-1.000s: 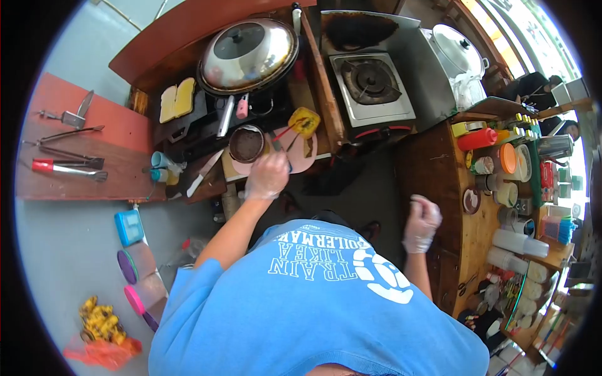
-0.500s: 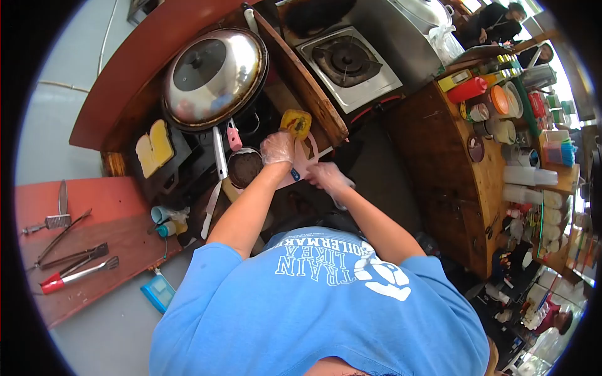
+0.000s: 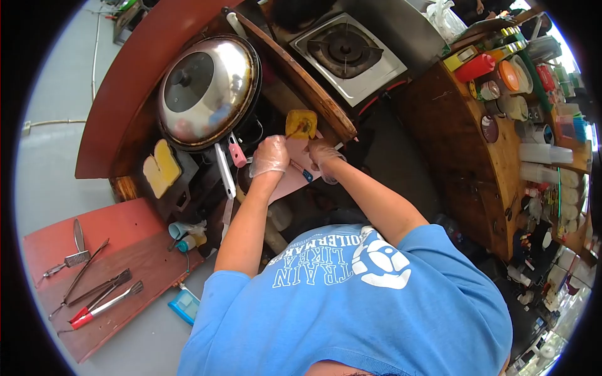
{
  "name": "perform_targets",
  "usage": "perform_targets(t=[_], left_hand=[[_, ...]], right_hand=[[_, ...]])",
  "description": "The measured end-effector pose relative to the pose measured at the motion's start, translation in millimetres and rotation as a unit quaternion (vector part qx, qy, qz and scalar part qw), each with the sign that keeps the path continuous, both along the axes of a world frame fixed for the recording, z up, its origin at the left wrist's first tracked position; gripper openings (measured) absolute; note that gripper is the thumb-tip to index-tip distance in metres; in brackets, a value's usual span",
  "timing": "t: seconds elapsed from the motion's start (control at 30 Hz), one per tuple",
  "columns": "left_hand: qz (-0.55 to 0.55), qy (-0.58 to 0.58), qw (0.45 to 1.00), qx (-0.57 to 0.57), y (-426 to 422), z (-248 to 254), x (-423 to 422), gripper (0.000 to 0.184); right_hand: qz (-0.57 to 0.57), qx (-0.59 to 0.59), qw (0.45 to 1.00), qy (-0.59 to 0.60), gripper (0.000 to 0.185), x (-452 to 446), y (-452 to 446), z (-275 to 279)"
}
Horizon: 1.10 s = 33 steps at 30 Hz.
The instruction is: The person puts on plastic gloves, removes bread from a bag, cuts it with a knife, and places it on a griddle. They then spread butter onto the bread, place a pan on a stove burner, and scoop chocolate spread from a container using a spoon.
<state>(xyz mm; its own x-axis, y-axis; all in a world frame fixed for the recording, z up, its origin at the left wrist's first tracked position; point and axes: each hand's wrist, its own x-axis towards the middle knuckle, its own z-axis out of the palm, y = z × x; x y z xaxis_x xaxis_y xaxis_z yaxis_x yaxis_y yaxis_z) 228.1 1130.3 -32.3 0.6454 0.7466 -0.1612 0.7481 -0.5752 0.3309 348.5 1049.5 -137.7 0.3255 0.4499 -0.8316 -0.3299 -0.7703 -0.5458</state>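
Note:
My left hand (image 3: pixel 272 155), in a clear plastic glove, is closed over the pink board (image 3: pixel 291 182), just below a yellow square container (image 3: pixel 301 124). What its fingers hold is hidden. Across the board's right side, my right hand (image 3: pixel 322 154), also gloved, has curled fingers, and I cannot make out anything in them. Between the two hands lies a tool with a blue handle (image 3: pixel 305 174). Two pale yellow bread slices (image 3: pixel 161 168) rest on a dark flat surface at the left.
A large lidded pan (image 3: pixel 207 91) stands behind my left hand, its handles pointing toward me. Beyond a wooden divider (image 3: pixel 301 78) is a gas burner (image 3: pixel 346 53). Tongs and a brush (image 3: pixel 110 304) lie on the red shelf. Bottles and tubs crowd the right counter (image 3: pixel 464 144).
My right hand has come in from the far right to the board. My left hand has moved off the blue-handled tool, nearer the yellow container. The round dark dish is out of sight. The view has turned.

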Motion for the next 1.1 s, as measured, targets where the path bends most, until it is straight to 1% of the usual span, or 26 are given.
perform_targets(t=[0.03,0.1,0.13,0.17,0.2,0.23,0.27,0.3,0.37,0.4,0.47,0.5,0.57,0.6,0.67,0.7,0.73,0.77,0.8,0.83,0.9,0.93,0.97,1.0,1.07,1.1], left_hand=[[0.0,-0.001,1.0,0.0,0.2,-2.7,1.1,0.031],[-0.024,0.047,0.998,-0.019,-1.7,-13.2,3.1,0.032],[-0.025,0.047,0.998,-0.02,-0.3,-19.0,5.4,0.032],[-0.019,0.048,0.999,-0.014,3.9,-26.8,9.9,0.032],[-0.014,0.049,0.999,-0.009,7.2,-31.5,13.6,0.031],[-0.016,0.049,0.999,-0.011,10.4,-32.2,15.3,0.031],[-0.016,0.047,0.999,-0.001,14.4,-31.3,16.6,0.03],[-0.017,0.045,0.999,0.009,16.5,-30.3,18.3,0.029],[-0.017,0.045,0.999,0.017,12.2,-28.7,18.2,0.028],[-0.014,0.047,0.998,0.027,8.1,-27.2,18.1,0.027],[-0.016,0.041,0.999,0.025,0.9,-26.8,22.9,0.027],[-0.014,0.063,0.998,0.026,-0.7,-29.4,26.4,0.026],[-0.021,0.08,0.996,0.027,-5.3,-35.4,32.5,0.024],[-0.02,0.097,0.994,0.054,-7.3,-38.8,30.7,0.023],[-0.013,0.114,0.988,0.104,-14.2,-34.4,28.4,0.019],[-0.007,0.114,0.985,0.128,-20.8,-22.8,27.5,0.018],[-0.012,0.105,0.982,0.155,-29.4,-4.5,28.5,0.017],[-0.012,0.083,0.981,0.174,-41.4,13.7,27.9,0.022],[-0.041,-0.037,0.972,0.227,-55.3,26.9,22.3,0.026],[-0.039,-0.083,0.97,0.226,-77.5,53.2,29.1,0.028],[-0.105,-0.166,0.954,0.226,-118.4,65.9,33.8,0.028],[-0.154,-0.191,0.95,0.195,-141.6,69.3,40.1,0.029],[-0.186,-0.203,0.952,0.131,-165.3,60.8,49.2,0.033],[-0.207,-0.234,0.947,0.069,-185.4,44.5,68.2,0.033],[-0.159,-0.237,0.958,-0.044,-230.7,-10.5,111.9,0.022],[-0.119,-0.2,0.966,-0.109,-247.8,-39.0,136.6,0.022]], right_hand=[[-0.014,0.006,1.0,-0.001,0.028,1.2,-2.1,2.9],[-0.028,0.01,1.0,-0.003,0.032,5.7,-3.3,13.3],[-0.028,-0.018,0.999,0.015,0.024,8.9,-2.8,18.0],[-0.028,-0.046,0.998,0.033,0.025,12.1,-2.8,21.5],[-0.03,-0.047,0.998,0.033,0.025,14.8,-6.7,-0.7],[0.074,0.055,0.995,-0.033,0.024,17.2,-13.3,-42.4],[0.176,0.156,0.967,-0.098,0.023,19.1,-18.3,-66.0],[0.174,0.153,0.968,-0.1,0.023,20.5,-17.6,-38.9],[0.025,0.023,0.998,0.043,0.025,20.8,-13.0,12.0],[0.019,0.02,0.999,0.043,0.025,18.4,-12.8,12.7],[-0.083,0.0,0.992,0.098,0.03,15.6,-13.1,15.5],[-0.088,0.0,0.992,0.096,0.03,15.0,-16.4,25.8],[-0.05,0.08,0.991,0.1,0.048,14.4,-33.5,46.7],[-0.057,0.079,0.991,0.093,0.048,18.1,-46.0,46.1],[0.027,0.099,0.985,0.137,0.055,30.0,-71.7,46.4],[0.026,0.1,0.986,0.13,0.055,40.6,-86.5,51.2],[0.075,0.084,0.984,0.141,0.058,54.5,-105.0,55.9],[0.125,0.067,0.978,0.154,0.06,70.8,-123.1,59.1],[0.129,0.066,0.978,0.151,0.06,90.0,-141.5,56.2],[0.162,0.039,0.975,0.15,0.06,111.3,-161.2,48.4],[0.202,0.011,0.968,0.15,0.061,156.2,-195.2,27.8],[0.222,-0.015,0.969,0.111,0.057,181.8,-209.9,15.5],[0.242,-0.04,0.967,0.072,0.054,207.1,-222.0,4.2],[0.248,-0.043,0.965,0.073,0.054,232.0,-231.4,-6.1],[0.315,-0.083,0.946,0.009,0.043,281.7,-242.4,-28.9],[0.498,0.046,0.86,-0.104,0.034,310.1,-248.6,-41.9]])
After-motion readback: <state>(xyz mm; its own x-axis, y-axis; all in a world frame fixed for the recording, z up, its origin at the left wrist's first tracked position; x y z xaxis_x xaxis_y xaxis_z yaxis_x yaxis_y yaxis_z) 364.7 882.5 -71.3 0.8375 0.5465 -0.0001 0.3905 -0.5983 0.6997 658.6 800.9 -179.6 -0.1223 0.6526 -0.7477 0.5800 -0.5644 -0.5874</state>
